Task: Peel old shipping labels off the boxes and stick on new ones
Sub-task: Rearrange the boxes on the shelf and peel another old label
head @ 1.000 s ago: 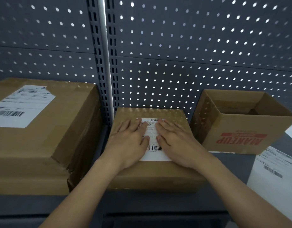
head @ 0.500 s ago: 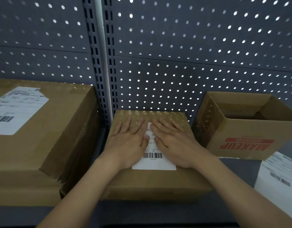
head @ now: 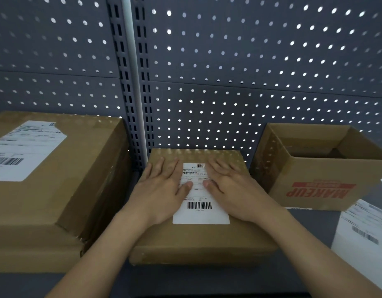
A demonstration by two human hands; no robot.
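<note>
Grey pegboard [head: 250, 61] backs the dark shelf [head: 207, 282] where a small closed box [head: 196, 241] sits under both hands. The left hand [head: 162, 190] and right hand [head: 235, 190] lie flat on its top with fingers straight and slightly spread, pressing the side edges of a white label [head: 199, 211] that shows between them. A moment ago the hands nearly met over the label's middle; they have now slid outward, baring more print and the lower barcode, so the new label looks smoothed down and almost done. Beyond the left fingers stands a big labelled box [head: 56, 190]. Beyond the right fingers stand an open box [head: 314, 186] and spare label sheets [head: 362, 235].
</note>
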